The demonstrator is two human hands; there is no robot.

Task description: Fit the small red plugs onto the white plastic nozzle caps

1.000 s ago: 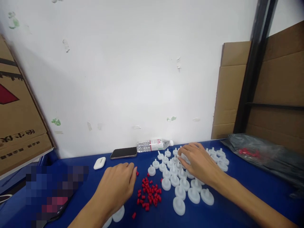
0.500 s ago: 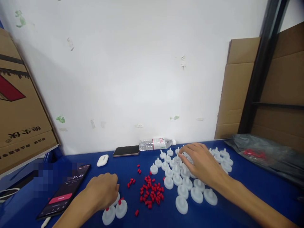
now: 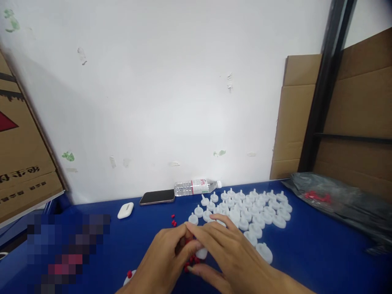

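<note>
My left hand (image 3: 162, 255) and my right hand (image 3: 229, 253) meet over the pile of small red caps (image 3: 193, 259), fingertips touching. A white nozzle lid (image 3: 201, 253), round with a thin spout, shows partly between the fingers of my right hand. A red cap (image 3: 187, 241) shows at my left fingertips, closed in a pinch; the fingers mostly cover where it meets the lid. Right of the hands stand many more white nozzle lids (image 3: 259, 220), spouts up. One lid with a red cap on its spout (image 3: 129, 274) sits left of my left wrist, partly hidden.
A water bottle (image 3: 200, 186) and a dark phone (image 3: 157, 197) lie along the wall, with a white earbud case (image 3: 125, 210) to their left. A grey plastic bag (image 3: 330, 200) with red pieces lies at right. Cardboard (image 3: 27, 143) stands at left.
My right hand has come from the white lids to the middle with a lid. My left hand has moved right to meet it, over the red caps. The view has shifted slightly right.
</note>
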